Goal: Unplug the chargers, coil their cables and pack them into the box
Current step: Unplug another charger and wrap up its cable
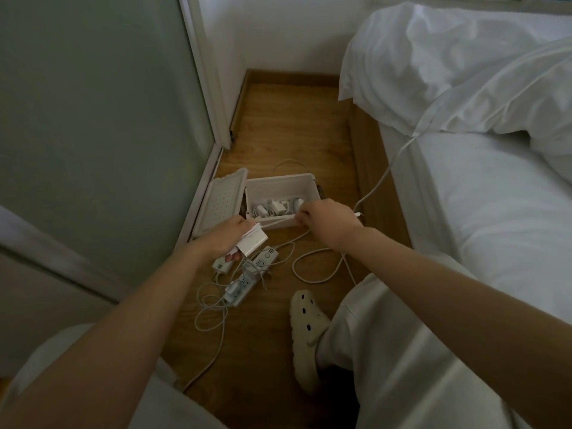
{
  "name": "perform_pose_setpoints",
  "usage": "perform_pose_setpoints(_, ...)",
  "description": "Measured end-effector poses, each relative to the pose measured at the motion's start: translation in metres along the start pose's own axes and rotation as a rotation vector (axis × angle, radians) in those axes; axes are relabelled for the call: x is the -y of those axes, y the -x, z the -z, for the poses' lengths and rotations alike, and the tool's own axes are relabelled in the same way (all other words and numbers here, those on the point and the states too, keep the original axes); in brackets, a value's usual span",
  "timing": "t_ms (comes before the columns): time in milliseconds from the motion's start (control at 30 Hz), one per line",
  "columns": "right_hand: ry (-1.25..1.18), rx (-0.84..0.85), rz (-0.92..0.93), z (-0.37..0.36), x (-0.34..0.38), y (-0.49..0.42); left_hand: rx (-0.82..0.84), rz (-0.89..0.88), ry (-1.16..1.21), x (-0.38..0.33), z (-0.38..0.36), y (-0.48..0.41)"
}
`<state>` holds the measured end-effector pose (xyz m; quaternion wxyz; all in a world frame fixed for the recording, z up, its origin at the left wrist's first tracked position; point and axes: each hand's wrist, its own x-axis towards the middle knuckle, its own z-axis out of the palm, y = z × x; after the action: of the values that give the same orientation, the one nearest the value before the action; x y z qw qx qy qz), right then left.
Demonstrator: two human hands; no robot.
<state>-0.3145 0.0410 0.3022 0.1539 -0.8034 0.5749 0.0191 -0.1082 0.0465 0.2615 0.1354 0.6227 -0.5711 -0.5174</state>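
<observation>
My left hand (223,238) grips a white square charger (252,243) just in front of the white box (305,185). My right hand (325,219) pinches that charger's white cable (275,222), which is stretched taut between both hands. More of the cable (315,264) loops on the floor below. The box stands open with its lid (221,202) flipped to the left, and several coiled chargers (275,207) lie inside. A white power strip (247,278) on the floor has one charger (232,291) plugged into it.
A second white cable (383,178) runs from the floor up onto the bed (483,212) at the right. A glass door (93,119) stands at the left. My foot in a cream clog (305,335) rests on the wooden floor (294,125).
</observation>
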Motion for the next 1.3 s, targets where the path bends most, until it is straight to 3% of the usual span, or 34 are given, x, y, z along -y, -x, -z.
perform_pose_setpoints(200, -0.173, -0.111, 0.092, -0.015, 0.028, 0.010, -0.286, 0.008, -0.049, -0.006, -0.020, -0.013)
perform_pose_setpoints(333, -0.267, -0.138, 0.209, -0.032, 0.040, 0.022, -0.340, 0.056, 0.332, -0.010, -0.022, -0.023)
perform_pose_setpoints(533, -0.403, -0.060, 0.225, -0.057, 0.041, 0.035, -0.255, 0.074, 0.936, -0.027, -0.027, -0.020)
perform_pose_setpoints(667, -0.878, 0.038, -0.069, -0.058, 0.036, 0.037, -0.203, 0.015, 1.194, -0.031, -0.029, -0.012)
perform_pose_setpoints(767, -1.451, 0.134, -0.349, -0.055, 0.031, 0.033, -0.148, -0.029, 1.398, -0.036, -0.029, -0.008)
perform_pose_setpoints(867, -1.917, 0.169, -0.584, -0.050, 0.025, 0.029, -0.100, -0.072, 1.476, -0.038, -0.033, -0.006)
perform_pose_setpoints(933, -2.057, 0.142, -0.655, -0.052, 0.025, 0.028, -0.044, -0.110, 1.469, -0.038, -0.037, -0.004)
perform_pose_setpoints(1167, -1.825, 0.108, -0.692, -0.055, 0.038, 0.025, 0.111, -0.188, 1.277, -0.033, -0.045, 0.002)
perform_pose_setpoints(1300, -1.442, 0.157, -0.549, -0.051, 0.044, 0.022, 0.156, -0.213, 1.162, -0.033, -0.049, 0.009)
